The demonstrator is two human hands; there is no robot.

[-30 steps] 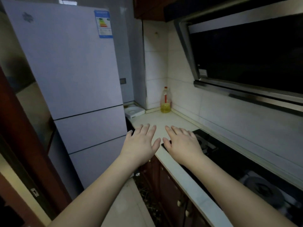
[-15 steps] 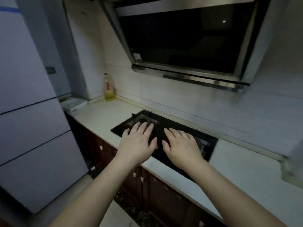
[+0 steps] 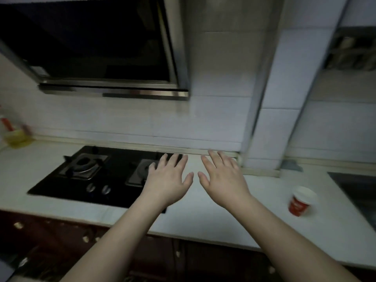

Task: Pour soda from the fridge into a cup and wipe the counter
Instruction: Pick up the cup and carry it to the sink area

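Both my hands are stretched out palm down over the white counter (image 3: 234, 224), fingers straight and spread, holding nothing. My left hand (image 3: 167, 180) hovers over the right edge of the black gas hob (image 3: 85, 176). My right hand (image 3: 222, 178) is beside it, above bare counter. A red and white paper cup (image 3: 301, 201) stands upright on the counter to the right of my right hand, well apart from it. The fridge and any soda are out of view.
A dark range hood (image 3: 97, 43) hangs above the hob. An oil bottle (image 3: 12, 133) stands at the far left by the tiled wall. A sink edge (image 3: 358, 192) shows at the far right. A tiled pillar (image 3: 270, 119) juts out behind the counter. Dark cabinet doors sit below.
The view has swung right: the fridge has left the frame, the hob has slid left, and the cup and sink have come into sight. My hands stay open, side by side.
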